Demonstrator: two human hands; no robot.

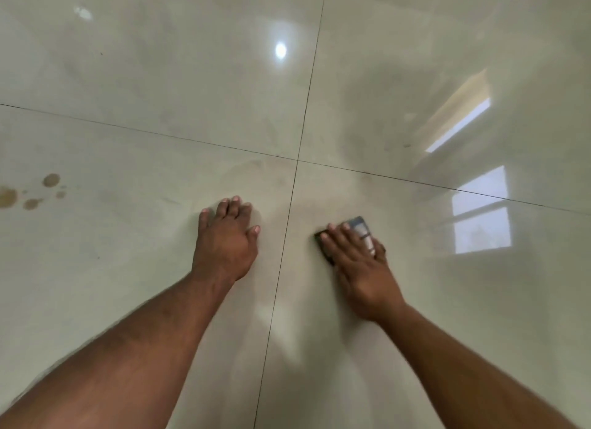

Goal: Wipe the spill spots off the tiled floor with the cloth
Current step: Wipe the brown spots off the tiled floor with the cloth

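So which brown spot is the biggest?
The spill spot at the far left edge of the floor; it is wider than the three smaller ones beside it.

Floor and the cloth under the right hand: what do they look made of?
Floor: looks like large glazed ceramic or porcelain tiles, cream and highly polished; it mirrors a window and a lamp, and thin dark grout lines cross it. Cloth: seems a small folded woven fabric, dark with a grey-white part, matte; the right hand covers most of it, so the fibre is unclear.
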